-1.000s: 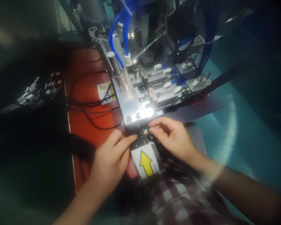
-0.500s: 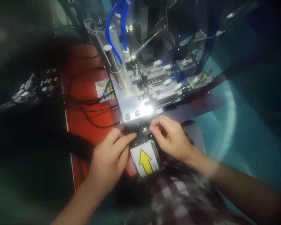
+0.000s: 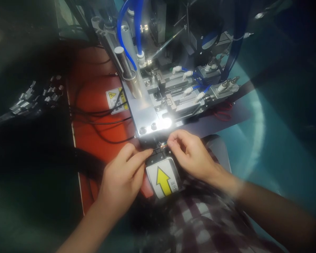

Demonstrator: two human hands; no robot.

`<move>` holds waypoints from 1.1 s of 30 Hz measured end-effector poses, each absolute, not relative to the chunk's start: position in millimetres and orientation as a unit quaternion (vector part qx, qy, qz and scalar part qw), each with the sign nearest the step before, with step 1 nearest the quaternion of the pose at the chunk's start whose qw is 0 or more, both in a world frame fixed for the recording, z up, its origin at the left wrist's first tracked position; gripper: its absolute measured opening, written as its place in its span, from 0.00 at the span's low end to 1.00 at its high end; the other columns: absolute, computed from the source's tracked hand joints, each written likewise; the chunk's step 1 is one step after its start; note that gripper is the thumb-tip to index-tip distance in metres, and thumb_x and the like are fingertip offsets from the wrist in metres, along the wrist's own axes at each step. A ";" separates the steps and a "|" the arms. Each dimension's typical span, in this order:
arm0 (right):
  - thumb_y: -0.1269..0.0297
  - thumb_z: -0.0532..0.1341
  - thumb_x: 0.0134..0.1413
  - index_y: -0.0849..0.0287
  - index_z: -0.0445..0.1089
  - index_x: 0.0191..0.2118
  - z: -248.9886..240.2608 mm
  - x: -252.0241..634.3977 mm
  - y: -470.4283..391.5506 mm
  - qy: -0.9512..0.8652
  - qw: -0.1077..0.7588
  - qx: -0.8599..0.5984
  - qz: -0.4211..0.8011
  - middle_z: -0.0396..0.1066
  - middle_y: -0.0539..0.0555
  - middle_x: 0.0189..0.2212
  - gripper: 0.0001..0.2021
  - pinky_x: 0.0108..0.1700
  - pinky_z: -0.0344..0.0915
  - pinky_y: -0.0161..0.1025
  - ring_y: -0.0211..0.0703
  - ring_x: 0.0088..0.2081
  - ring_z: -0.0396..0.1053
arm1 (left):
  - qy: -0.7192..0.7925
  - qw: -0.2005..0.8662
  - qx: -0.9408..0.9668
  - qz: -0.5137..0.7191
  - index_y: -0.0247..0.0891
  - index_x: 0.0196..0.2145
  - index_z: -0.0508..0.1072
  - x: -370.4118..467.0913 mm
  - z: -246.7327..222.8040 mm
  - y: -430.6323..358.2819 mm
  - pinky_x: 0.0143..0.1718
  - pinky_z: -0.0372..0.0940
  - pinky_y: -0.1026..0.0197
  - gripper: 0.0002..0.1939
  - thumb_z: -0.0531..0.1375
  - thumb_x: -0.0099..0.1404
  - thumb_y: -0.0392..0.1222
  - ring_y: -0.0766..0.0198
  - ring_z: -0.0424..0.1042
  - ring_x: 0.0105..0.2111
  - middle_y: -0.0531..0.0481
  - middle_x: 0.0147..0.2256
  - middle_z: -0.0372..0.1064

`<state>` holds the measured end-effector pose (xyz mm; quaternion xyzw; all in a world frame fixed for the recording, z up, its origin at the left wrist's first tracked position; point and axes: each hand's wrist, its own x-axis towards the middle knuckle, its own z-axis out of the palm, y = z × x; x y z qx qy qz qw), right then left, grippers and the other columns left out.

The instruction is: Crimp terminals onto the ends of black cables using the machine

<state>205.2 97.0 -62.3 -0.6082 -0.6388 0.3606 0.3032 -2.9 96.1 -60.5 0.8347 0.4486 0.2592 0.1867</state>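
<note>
My left hand [image 3: 126,172] is closed in a pinch at the left side of the machine's front end, its fingertips on something thin and dark that I cannot make out. Across from it, my right hand [image 3: 191,153] pinches the end of a small piece with fine coloured strands [image 3: 163,145], possibly thin wires. That piece lies over the black feed end [image 3: 158,154] of the machine. Just below, a white label with a yellow arrow [image 3: 163,179] points towards the machine. A bright metal plate [image 3: 147,119] stands right behind the fingertips.
Behind the plate are metal cylinders with white fittings [image 3: 188,92] and blue air hoses [image 3: 139,31]. Black cables [image 3: 102,123] cross the orange base [image 3: 94,88] on the left, near a warning label [image 3: 117,101]. Several shiny metal pieces [image 3: 26,100] lie at far left.
Both hands keep almost the same pose at the machine's front end. The whole view has shifted very slightly.
</note>
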 end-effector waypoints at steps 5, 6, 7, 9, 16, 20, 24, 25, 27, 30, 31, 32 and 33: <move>0.70 0.55 0.59 0.58 0.65 0.31 -61.5 204.5 97.9 -0.641 0.293 -0.610 0.362 0.68 0.50 0.27 0.05 0.33 0.59 0.36 0.39 0.29 0.66 | 0.447 0.186 0.836 0.259 0.37 0.45 0.75 -4.1 -60.8 96.2 0.30 0.61 0.70 0.14 0.56 0.65 0.27 0.73 0.64 0.29 0.54 0.31 0.61; 0.70 0.55 0.59 0.58 0.65 0.31 -61.6 204.5 97.9 -0.641 0.291 -0.610 0.363 0.68 0.50 0.27 0.05 0.33 0.59 0.37 0.39 0.29 0.66 | 0.447 0.186 0.836 0.259 0.37 0.45 0.75 -3.8 -60.8 96.4 0.30 0.61 0.70 0.14 0.56 0.65 0.27 0.73 0.64 0.29 0.54 0.31 0.61; 0.70 0.55 0.59 0.58 0.65 0.31 -61.7 204.5 97.9 -0.642 0.289 -0.611 0.364 0.68 0.50 0.28 0.05 0.33 0.59 0.37 0.39 0.30 0.66 | 0.446 0.185 0.836 0.260 0.37 0.45 0.75 -3.4 -60.7 96.7 0.30 0.61 0.70 0.14 0.57 0.65 0.27 0.73 0.64 0.29 0.54 0.31 0.61; 0.70 0.55 0.59 0.59 0.65 0.31 -62.1 204.6 98.0 -0.642 0.286 -0.611 0.363 0.68 0.51 0.28 0.06 0.34 0.59 0.37 0.39 0.30 0.66 | 0.443 0.184 0.837 0.263 0.36 0.45 0.75 -2.4 -60.5 97.1 0.30 0.61 0.71 0.14 0.57 0.65 0.26 0.73 0.64 0.29 0.54 0.31 0.60; 0.70 0.54 0.60 0.59 0.65 0.31 -61.8 204.9 98.2 -0.641 0.283 -0.616 0.361 0.69 0.51 0.28 0.06 0.33 0.59 0.37 0.39 0.30 0.66 | 0.449 0.185 0.834 0.260 0.39 0.45 0.74 -2.0 -59.9 96.6 0.29 0.62 0.70 0.14 0.56 0.65 0.27 0.72 0.64 0.29 0.54 0.31 0.61; 0.70 0.54 0.59 0.58 0.65 0.30 -59.2 203.2 98.6 -0.636 0.268 -0.626 0.363 0.69 0.50 0.27 0.07 0.33 0.59 0.37 0.39 0.29 0.66 | 0.447 0.180 0.836 0.261 0.39 0.45 0.74 -1.6 -58.5 97.1 0.28 0.61 0.70 0.14 0.55 0.66 0.28 0.72 0.64 0.28 0.54 0.30 0.60; 0.71 0.55 0.58 0.58 0.65 0.29 -53.7 202.1 101.4 -0.618 0.236 -0.646 0.381 0.70 0.50 0.26 0.07 0.31 0.58 0.36 0.39 0.28 0.65 | 0.446 0.183 0.837 0.260 0.38 0.46 0.74 -1.7 -59.6 97.7 0.28 0.61 0.70 0.14 0.56 0.65 0.27 0.72 0.64 0.29 0.54 0.31 0.60; 0.71 0.55 0.58 0.58 0.65 0.29 -52.4 202.1 102.3 -0.613 0.229 -0.649 0.387 0.70 0.50 0.26 0.07 0.31 0.58 0.36 0.39 0.28 0.65 | 0.446 0.185 0.837 0.259 0.38 0.46 0.74 -1.9 -60.1 97.8 0.28 0.61 0.70 0.14 0.56 0.65 0.27 0.72 0.64 0.29 0.54 0.31 0.60; 0.70 0.55 0.58 0.58 0.66 0.29 -50.5 202.2 103.5 -0.608 0.219 -0.653 0.395 0.70 0.50 0.25 0.08 0.32 0.58 0.36 0.39 0.28 0.65 | 0.445 0.185 0.837 0.258 0.39 0.46 0.74 -2.1 -60.6 97.8 0.28 0.61 0.70 0.14 0.56 0.65 0.27 0.72 0.64 0.29 0.54 0.31 0.60; 0.71 0.55 0.58 0.58 0.66 0.29 -48.9 202.1 104.0 -0.606 0.212 -0.656 0.396 0.71 0.50 0.26 0.08 0.32 0.59 0.36 0.39 0.29 0.66 | 0.445 0.180 0.838 0.260 0.39 0.45 0.74 -2.5 -60.1 97.6 0.28 0.61 0.70 0.14 0.56 0.65 0.27 0.72 0.64 0.29 0.54 0.31 0.60; 0.71 0.55 0.58 0.58 0.66 0.29 -48.5 201.9 104.1 -0.606 0.209 -0.658 0.397 0.71 0.50 0.26 0.08 0.32 0.59 0.36 0.40 0.29 0.66 | 0.446 0.178 0.838 0.259 0.39 0.45 0.74 -2.6 -59.8 97.5 0.29 0.61 0.70 0.14 0.56 0.65 0.27 0.72 0.64 0.29 0.54 0.31 0.60; 0.71 0.55 0.57 0.58 0.66 0.29 -48.1 201.7 104.4 -0.604 0.205 -0.660 0.396 0.71 0.50 0.26 0.07 0.32 0.59 0.36 0.40 0.29 0.66 | 0.445 0.178 0.839 0.258 0.38 0.45 0.74 -2.7 -59.6 97.5 0.29 0.61 0.70 0.14 0.56 0.65 0.27 0.72 0.64 0.29 0.54 0.31 0.60; 0.71 0.55 0.57 0.59 0.66 0.28 -47.9 201.7 105.1 -0.602 0.201 -0.663 0.397 0.71 0.50 0.25 0.07 0.32 0.59 0.36 0.40 0.29 0.66 | 0.445 0.178 0.839 0.256 0.38 0.46 0.74 -2.8 -59.5 97.4 0.29 0.62 0.70 0.14 0.56 0.65 0.27 0.72 0.64 0.29 0.54 0.31 0.60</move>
